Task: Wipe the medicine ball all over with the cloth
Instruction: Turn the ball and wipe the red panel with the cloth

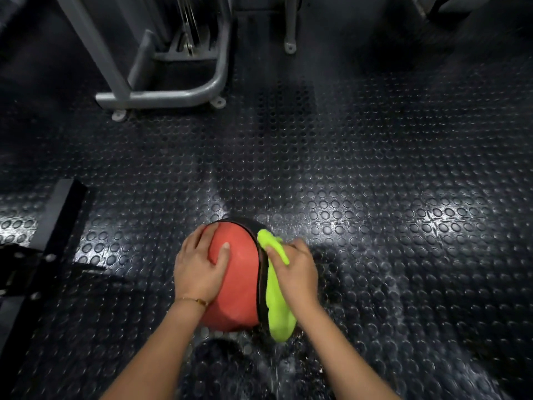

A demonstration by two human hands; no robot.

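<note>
A red and black medicine ball (240,280) rests on the studded rubber floor just in front of me. My left hand (199,262) lies spread flat on its red left side, fingers over the top, holding it steady. My right hand (297,269) presses a bright lime-green cloth (278,301) against the ball's right side, along the black seam. The cloth hangs down past the ball's lower right edge. The ball's black right half is mostly hidden behind the cloth and my right hand.
A grey steel machine frame (161,95) with bolted feet stands on the floor at the back left. A black bar and bracket (49,226) lies at the left edge. Dark studded floor (389,197) spreads to the right.
</note>
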